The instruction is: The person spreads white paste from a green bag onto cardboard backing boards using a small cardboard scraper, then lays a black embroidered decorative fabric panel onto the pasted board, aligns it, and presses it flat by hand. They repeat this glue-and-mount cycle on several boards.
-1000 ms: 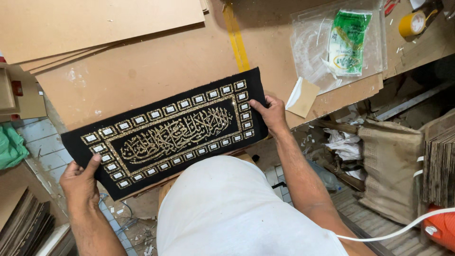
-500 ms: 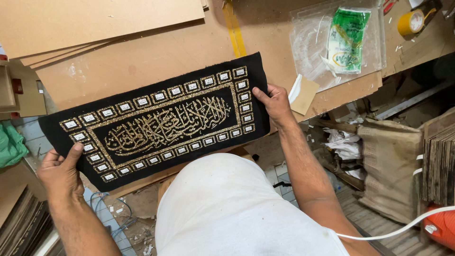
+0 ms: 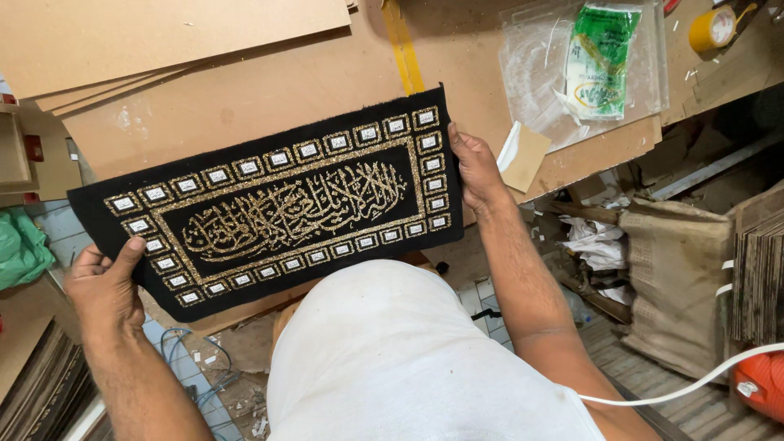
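Observation:
A long black fabric panel (image 3: 269,208) with gold glitter script and a border of small silver squares is held flat over the brown work table (image 3: 269,90). My left hand (image 3: 102,286) grips its lower left corner, thumb on top. My right hand (image 3: 474,167) holds the right edge, fingers curled under. The panel tilts up toward the right, and its near edge overhangs the table's front edge above my white shirt.
Stacked brown boards (image 3: 163,33) lie at the back left. A clear plastic sheet with a green packet (image 3: 600,57) and a yellow tape roll (image 3: 712,28) sit at the back right. A sack (image 3: 674,282), cardboard stacks (image 3: 759,278) and a white cable (image 3: 694,384) are at right.
Both hands have carried the panel a little left and back over the table; my left hand has shifted left and my right hand has risen slightly along the right edge.

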{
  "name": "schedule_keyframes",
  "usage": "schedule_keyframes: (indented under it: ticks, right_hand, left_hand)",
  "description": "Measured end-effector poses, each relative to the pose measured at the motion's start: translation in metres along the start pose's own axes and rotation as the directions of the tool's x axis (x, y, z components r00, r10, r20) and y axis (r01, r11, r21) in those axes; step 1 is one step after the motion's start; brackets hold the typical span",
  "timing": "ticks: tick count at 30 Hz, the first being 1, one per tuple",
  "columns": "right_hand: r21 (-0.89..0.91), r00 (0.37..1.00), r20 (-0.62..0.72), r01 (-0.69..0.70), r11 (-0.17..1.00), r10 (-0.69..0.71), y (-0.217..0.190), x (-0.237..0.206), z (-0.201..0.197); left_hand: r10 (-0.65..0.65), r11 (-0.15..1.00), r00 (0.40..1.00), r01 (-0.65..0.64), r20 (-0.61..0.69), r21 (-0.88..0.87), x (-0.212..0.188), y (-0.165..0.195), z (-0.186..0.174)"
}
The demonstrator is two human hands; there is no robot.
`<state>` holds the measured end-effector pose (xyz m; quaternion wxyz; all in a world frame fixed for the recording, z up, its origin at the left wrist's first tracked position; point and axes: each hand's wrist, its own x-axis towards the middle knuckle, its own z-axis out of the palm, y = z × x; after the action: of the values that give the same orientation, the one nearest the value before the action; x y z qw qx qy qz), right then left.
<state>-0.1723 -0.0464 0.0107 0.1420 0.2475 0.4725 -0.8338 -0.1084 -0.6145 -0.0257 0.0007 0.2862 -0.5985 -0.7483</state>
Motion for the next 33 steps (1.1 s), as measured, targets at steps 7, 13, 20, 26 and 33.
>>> schedule_keyframes:
  ticks: [7, 13, 20, 26, 33]
  right_hand:
    - [0.385, 0.977, 0.135, -0.203, 0.9, 0.163, 0.01, 0.016, 0.003]
    - [0.306, 0.988, -0.034, -0.136, 0.942, 0.154, 0.015, 0.021, -0.001]
    - [-0.467, 0.912, -0.244, 0.187, 0.864, -0.329, 0.027, 0.031, -0.008]
    - [-0.98, 0.711, 0.17, 0.192, -0.044, -0.682, 0.065, 0.035, 0.014]
    - [-0.87, 0.826, 0.449, 0.315, -0.38, -0.342, 0.083, 0.049, 0.033]
  left_hand:
    - [-0.071, 0.997, 0.997, 0.071, -0.013, -0.037, 0.002, 0.006, 0.022]
    - [-0.131, 0.991, 0.991, 0.13, -0.042, -0.019, 0.006, 0.01, 0.032]
    - [0.023, 0.943, 0.995, 0.009, -0.094, 0.333, 0.013, -0.003, 0.03]
    - [0.393, 0.262, 0.903, -0.289, 0.171, 0.921, 0.004, -0.021, 0.071]
    - [0.274, 0.021, 0.846, -0.481, 0.458, 0.876, 0.012, -0.046, 0.104]
